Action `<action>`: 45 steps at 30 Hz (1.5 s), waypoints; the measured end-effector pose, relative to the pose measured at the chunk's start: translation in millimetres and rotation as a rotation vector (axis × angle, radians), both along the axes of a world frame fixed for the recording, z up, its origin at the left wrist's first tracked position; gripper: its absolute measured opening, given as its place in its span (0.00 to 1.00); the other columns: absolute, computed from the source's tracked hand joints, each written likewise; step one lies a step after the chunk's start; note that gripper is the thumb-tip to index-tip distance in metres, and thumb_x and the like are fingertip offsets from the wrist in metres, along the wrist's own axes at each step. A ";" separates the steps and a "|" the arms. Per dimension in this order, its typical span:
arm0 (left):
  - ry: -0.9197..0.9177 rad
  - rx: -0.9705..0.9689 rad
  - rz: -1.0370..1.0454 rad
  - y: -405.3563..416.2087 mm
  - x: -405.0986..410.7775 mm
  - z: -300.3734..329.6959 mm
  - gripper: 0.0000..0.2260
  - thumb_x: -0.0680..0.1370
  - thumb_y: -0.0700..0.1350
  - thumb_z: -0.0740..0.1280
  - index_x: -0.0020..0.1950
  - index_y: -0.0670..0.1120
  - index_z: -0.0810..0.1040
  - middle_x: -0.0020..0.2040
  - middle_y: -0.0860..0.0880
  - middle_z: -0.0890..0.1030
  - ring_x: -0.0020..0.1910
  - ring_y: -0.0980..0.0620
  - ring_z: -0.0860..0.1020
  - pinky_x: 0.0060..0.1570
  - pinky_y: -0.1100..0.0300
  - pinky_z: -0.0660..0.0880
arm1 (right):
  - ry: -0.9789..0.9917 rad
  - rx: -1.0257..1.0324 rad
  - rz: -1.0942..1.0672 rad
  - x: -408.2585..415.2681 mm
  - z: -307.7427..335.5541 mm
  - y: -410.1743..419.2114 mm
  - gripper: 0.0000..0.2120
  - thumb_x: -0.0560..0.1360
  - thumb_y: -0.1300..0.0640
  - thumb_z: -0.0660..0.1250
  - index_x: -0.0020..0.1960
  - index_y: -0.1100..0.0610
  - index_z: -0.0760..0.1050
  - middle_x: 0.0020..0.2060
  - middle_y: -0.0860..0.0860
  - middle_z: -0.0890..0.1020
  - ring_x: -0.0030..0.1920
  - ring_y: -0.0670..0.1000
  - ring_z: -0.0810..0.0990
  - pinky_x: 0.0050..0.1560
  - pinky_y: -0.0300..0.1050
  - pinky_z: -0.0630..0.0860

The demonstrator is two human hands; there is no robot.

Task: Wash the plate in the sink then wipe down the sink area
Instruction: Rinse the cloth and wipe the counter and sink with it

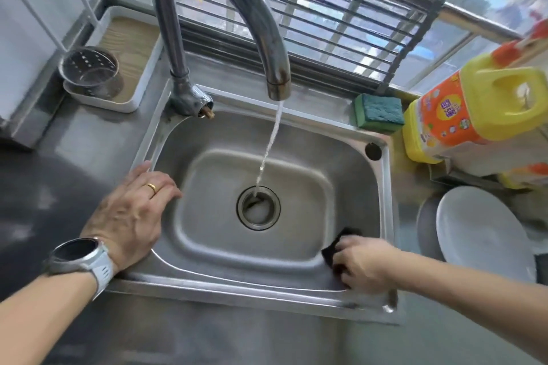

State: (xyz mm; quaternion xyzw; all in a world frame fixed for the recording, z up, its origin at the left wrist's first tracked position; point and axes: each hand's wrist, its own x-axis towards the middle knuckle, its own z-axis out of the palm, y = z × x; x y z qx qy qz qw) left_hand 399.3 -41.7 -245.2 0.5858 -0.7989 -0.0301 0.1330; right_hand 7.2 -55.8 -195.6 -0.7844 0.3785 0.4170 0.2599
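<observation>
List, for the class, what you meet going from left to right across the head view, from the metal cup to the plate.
Metal cup → left hand → tap spout → black cloth in the right hand → green sponge → plate.

brushed steel sink (350,139), glossy white plate (477,231)

Yellow-orange bottle (474,115), green sponge (379,111), white plate (480,234), black cloth (336,252).

One plate (480,234), two sponges (379,111)
</observation>
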 end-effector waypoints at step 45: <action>1.497 0.967 1.025 -74.5 -110.4 -10.8 0.37 0.65 0.74 0.71 0.62 0.48 0.81 0.59 0.46 0.84 0.60 0.43 0.81 0.68 0.43 0.73 | -0.981 0.255 -1.922 161.1 -50.4 -103.5 0.18 0.69 0.63 0.78 0.57 0.66 0.80 0.45 0.63 0.86 0.39 0.57 0.86 0.39 0.47 0.82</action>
